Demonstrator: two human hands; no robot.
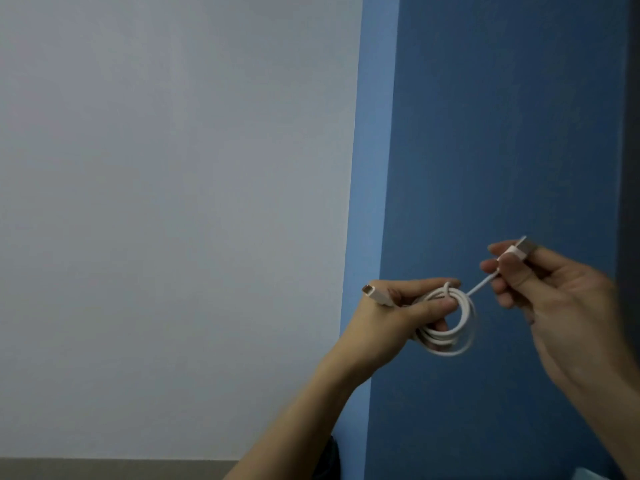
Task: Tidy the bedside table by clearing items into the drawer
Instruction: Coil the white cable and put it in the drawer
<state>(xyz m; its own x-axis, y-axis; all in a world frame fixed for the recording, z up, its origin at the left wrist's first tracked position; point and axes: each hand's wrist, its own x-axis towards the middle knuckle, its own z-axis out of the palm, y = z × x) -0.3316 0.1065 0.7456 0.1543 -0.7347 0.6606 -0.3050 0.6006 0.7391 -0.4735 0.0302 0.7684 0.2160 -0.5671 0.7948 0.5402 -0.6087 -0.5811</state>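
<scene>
A white charging cable (450, 334) is wound into a small coil in front of the wall. My left hand (391, 317) grips the coil, and one small plug sticks out to the left above my thumb. My right hand (550, 289) pinches the other end just below its larger USB plug, with a short straight stretch of cable running down to the coil. Neither the bedside table nor the drawer is in view.
A pale grey wall (173, 220) fills the left side and a blue wall panel (502, 133) the right. A dark vertical edge (632, 168) runs down the far right. A grey strip (104, 469) lies along the bottom left.
</scene>
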